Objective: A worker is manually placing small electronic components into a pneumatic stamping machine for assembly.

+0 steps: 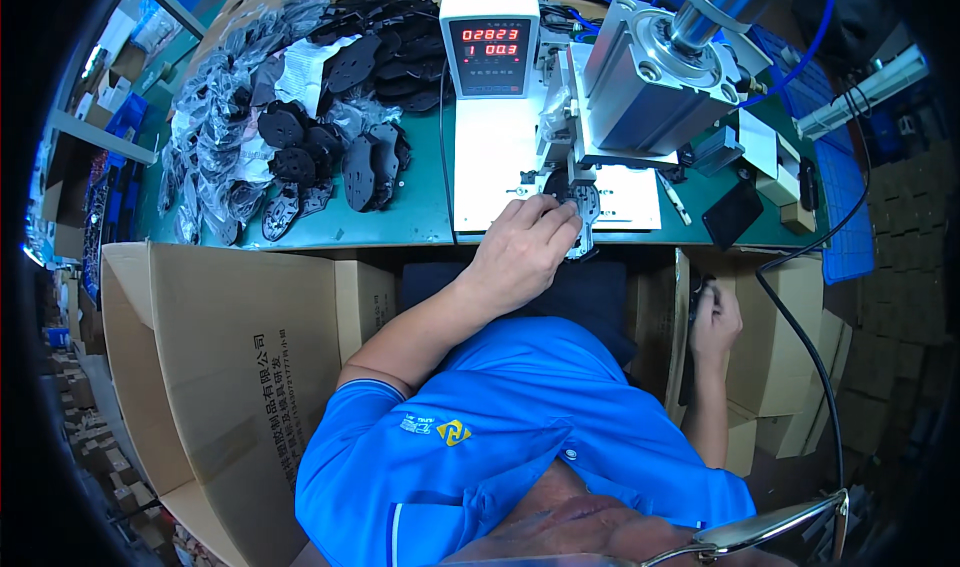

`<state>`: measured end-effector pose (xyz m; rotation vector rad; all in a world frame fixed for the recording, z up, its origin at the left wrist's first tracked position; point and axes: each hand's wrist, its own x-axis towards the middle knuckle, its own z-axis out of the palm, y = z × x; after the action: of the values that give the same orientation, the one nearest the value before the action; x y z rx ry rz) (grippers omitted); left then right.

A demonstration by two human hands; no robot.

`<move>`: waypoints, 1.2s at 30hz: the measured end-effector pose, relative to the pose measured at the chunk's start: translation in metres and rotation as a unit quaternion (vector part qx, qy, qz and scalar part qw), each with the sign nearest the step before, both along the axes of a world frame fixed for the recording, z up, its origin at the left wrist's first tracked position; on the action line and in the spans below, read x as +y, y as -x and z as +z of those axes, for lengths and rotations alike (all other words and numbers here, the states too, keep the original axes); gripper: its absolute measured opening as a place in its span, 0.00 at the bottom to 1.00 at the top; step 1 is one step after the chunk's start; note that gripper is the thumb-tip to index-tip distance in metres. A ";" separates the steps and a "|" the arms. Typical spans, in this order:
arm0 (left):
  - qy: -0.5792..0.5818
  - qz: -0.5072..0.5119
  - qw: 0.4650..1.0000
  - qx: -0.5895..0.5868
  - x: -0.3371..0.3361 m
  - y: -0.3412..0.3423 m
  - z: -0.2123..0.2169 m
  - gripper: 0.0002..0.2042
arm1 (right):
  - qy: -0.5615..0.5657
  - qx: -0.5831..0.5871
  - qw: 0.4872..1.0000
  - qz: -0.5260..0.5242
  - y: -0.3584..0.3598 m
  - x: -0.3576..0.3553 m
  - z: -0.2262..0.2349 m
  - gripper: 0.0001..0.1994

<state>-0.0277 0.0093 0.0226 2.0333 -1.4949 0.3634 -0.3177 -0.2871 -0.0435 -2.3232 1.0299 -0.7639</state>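
My left hand (525, 252) reaches up to the base of a metal press, its fingers bent and closed on a flat black plastic part (585, 207). That part lies under the press head, with its near end sticking out toward me, and my fingers hide some of it. Off to the right, my right hand (717, 319) is down beside an open cardboard box (770, 342). Its fingers are curled around a small dark piece (697, 295), mostly hidden, whose kind I cannot make out.
A pneumatic cylinder (660, 77) rises above the white base plate (500, 157), beside a red-digit counter box (490, 45). Heaped black plastic parts (375, 167) and clear bags (215, 157) cover the left of the green table. Another cardboard box (230, 357) stands left; a phone (732, 212) lies right.
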 end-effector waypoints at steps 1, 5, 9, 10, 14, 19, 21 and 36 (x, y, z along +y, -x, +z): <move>-0.001 0.000 1.000 0.000 0.001 0.000 0.000 0.26 | 0.051 -0.044 0.994 0.088 -0.031 0.020 0.028 0.10; 0.013 0.002 1.000 0.003 -0.001 0.000 0.001 0.26 | 0.071 -0.040 0.953 0.291 -0.107 0.064 0.068 0.19; 0.020 0.015 1.000 0.018 0.004 0.002 0.003 0.25 | 0.100 -0.071 0.907 0.402 -0.160 0.094 0.073 0.27; 0.031 0.012 0.999 0.007 0.003 0.005 0.001 0.25 | 0.129 -0.065 0.904 0.402 -0.162 0.092 0.065 0.29; 0.017 -0.046 0.997 0.057 0.016 0.003 0.002 0.30 | 0.133 -0.089 0.915 0.371 -0.168 0.095 0.042 0.29; 0.152 0.138 0.977 0.063 0.068 -0.020 0.011 0.28 | 0.120 -0.104 0.915 0.372 -0.168 0.100 0.037 0.29; 0.147 0.264 0.953 -0.018 0.092 -0.053 0.007 0.27 | 0.120 -0.107 0.915 0.369 -0.169 0.101 0.039 0.29; 0.036 0.515 0.853 -0.081 0.148 -0.122 -0.012 0.10 | 0.115 -0.109 0.916 0.368 -0.172 0.103 0.042 0.29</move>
<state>0.0943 0.1572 0.0107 2.6216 -0.2968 0.9950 -0.1459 -0.1839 -0.0013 -2.4676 -0.0701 -0.8188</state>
